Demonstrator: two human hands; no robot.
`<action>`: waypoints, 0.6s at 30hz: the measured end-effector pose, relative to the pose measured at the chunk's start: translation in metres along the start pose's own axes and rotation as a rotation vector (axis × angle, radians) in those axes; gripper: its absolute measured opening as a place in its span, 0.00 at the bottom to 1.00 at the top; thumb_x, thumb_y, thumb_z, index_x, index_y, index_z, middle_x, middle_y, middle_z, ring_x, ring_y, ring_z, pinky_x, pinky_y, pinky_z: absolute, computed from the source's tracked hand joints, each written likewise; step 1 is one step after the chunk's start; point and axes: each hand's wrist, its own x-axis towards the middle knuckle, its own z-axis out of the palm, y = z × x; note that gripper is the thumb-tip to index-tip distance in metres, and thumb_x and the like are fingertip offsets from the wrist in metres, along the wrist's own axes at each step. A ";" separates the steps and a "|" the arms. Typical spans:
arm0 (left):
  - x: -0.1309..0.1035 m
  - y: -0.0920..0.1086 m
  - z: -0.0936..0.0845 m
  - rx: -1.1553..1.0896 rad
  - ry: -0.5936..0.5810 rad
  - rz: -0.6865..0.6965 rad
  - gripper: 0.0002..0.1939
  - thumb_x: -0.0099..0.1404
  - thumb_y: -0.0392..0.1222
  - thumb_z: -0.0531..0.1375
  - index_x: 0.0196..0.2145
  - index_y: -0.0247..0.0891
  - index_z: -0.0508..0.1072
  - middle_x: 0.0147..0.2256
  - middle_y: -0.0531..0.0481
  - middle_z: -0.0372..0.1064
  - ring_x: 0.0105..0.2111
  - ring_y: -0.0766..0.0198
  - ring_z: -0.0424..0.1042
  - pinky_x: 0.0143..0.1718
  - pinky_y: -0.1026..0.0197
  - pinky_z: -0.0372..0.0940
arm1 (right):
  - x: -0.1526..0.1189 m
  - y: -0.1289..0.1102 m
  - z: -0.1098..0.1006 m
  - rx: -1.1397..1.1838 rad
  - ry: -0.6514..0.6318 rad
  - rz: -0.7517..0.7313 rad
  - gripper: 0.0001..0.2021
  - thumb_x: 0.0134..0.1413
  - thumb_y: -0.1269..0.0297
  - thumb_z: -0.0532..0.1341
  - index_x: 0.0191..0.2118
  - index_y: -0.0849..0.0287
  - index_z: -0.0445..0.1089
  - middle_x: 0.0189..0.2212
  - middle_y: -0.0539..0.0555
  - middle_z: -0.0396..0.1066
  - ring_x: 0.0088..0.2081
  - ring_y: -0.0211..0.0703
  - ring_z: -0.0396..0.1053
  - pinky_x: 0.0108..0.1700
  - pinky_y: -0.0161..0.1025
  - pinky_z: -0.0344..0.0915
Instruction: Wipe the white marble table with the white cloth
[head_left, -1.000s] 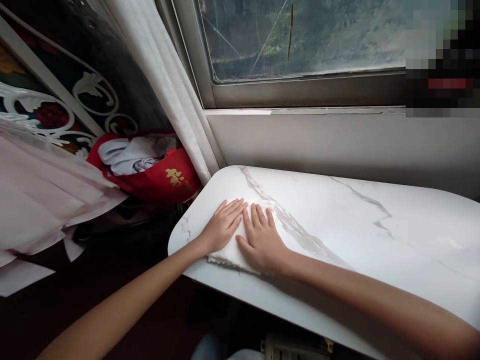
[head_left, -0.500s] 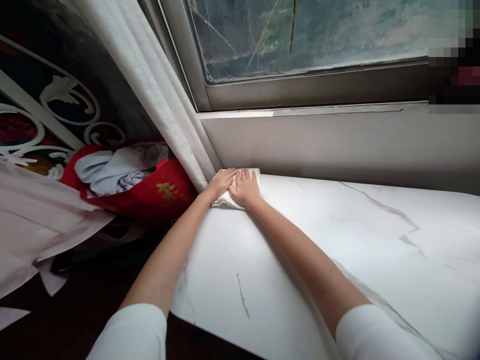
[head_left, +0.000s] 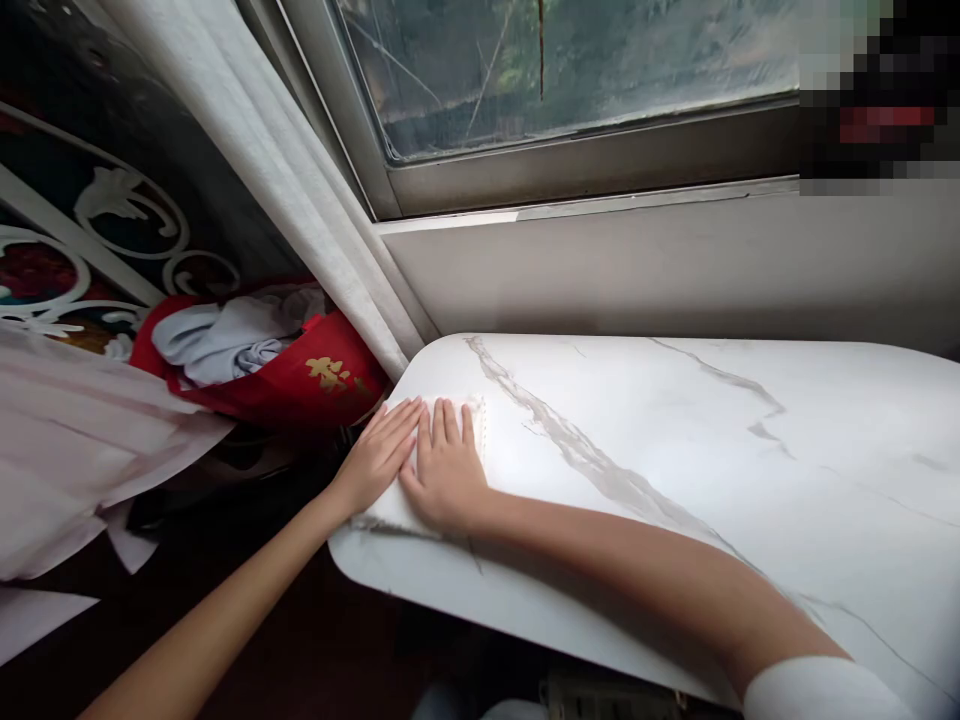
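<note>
A white cloth [head_left: 397,508] lies flat on the white marble-patterned table [head_left: 615,420], close to its left end. My left hand [head_left: 379,455] rests on the cloth's left part, fingers stretched out. Beside it my right hand [head_left: 446,465] presses flat on the cloth with its fingers slightly spread. The two hands touch or nearly touch at the thumb of the right one. Both palms hide much of the cloth; its stitched right edge shows past my right fingers.
A grey wall and a framed window [head_left: 585,90] rise behind the table. At left hang a pale curtain [head_left: 285,180] and a red bag [head_left: 300,375] stuffed with light clothing. White scrolled metalwork [head_left: 135,210] and pink fabric [head_left: 90,430] stand farther left.
Both hands have slid the cloth from the table's far left corner toward me, along the left end. The view has shifted slightly.
</note>
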 end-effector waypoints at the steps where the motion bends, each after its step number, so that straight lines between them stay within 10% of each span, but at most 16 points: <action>1: -0.017 0.011 -0.002 0.012 0.003 0.000 0.26 0.71 0.44 0.38 0.64 0.40 0.53 0.63 0.48 0.51 0.63 0.63 0.49 0.64 0.50 0.42 | -0.015 -0.007 -0.004 0.026 -0.021 -0.028 0.33 0.62 0.59 0.47 0.64 0.83 0.46 0.64 0.75 0.43 0.66 0.62 0.35 0.65 0.59 0.31; 5: -0.059 0.049 -0.009 0.044 0.003 -0.002 0.26 0.71 0.42 0.39 0.66 0.44 0.47 0.64 0.50 0.49 0.64 0.60 0.48 0.64 0.47 0.44 | -0.059 -0.020 -0.020 0.112 -0.114 -0.103 0.36 0.60 0.57 0.51 0.64 0.82 0.45 0.65 0.74 0.40 0.66 0.61 0.32 0.65 0.60 0.32; 9: -0.048 0.051 -0.009 0.043 -0.034 0.006 0.26 0.71 0.41 0.39 0.66 0.43 0.48 0.63 0.48 0.51 0.63 0.59 0.50 0.63 0.46 0.44 | -0.056 -0.014 -0.023 0.131 -0.144 -0.071 0.36 0.60 0.55 0.50 0.64 0.82 0.44 0.65 0.74 0.39 0.66 0.61 0.32 0.65 0.60 0.33; 18: 0.122 -0.007 0.029 0.052 -0.077 0.015 0.25 0.70 0.41 0.40 0.62 0.38 0.56 0.63 0.47 0.52 0.63 0.64 0.49 0.63 0.52 0.40 | 0.060 0.083 -0.017 -0.090 -0.009 0.130 0.32 0.61 0.61 0.44 0.64 0.81 0.45 0.65 0.70 0.45 0.66 0.56 0.39 0.65 0.55 0.30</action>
